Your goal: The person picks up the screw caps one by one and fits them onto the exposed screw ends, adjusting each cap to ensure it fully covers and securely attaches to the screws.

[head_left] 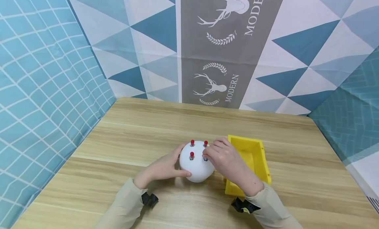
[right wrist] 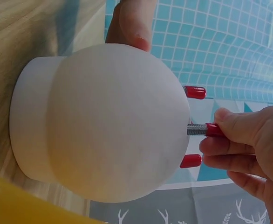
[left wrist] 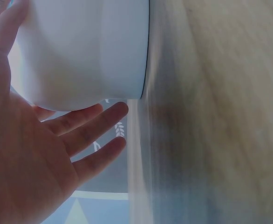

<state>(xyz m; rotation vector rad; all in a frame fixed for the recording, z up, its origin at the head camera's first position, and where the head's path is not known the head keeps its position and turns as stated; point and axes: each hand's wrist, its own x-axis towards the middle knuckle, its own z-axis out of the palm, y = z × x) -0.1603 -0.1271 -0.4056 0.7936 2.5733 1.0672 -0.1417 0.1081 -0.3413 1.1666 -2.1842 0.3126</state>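
A white ball-shaped body (head_left: 195, 173) with a flat round base stands on the table. My left hand (head_left: 165, 165) holds its left side, thumb at the front and fingers reaching round behind. Out of its top stick bolts with red caps: a front-left bolt (head_left: 192, 155), a back-left bolt (head_left: 192, 143) and a back-right bolt (head_left: 205, 143). At the front-right spot, my right hand (head_left: 226, 160) pinches a red-capped bolt (right wrist: 212, 129) between thumb and fingers. Its bare thread shows between the cap and the white surface in the right wrist view.
A yellow bin (head_left: 263, 166) stands close on the right, partly under my right forearm. The wooden table (head_left: 142, 137) runs back to a patterned cloth wall (head_left: 157, 64), with a blue grid cloth (head_left: 53, 74) along the left.
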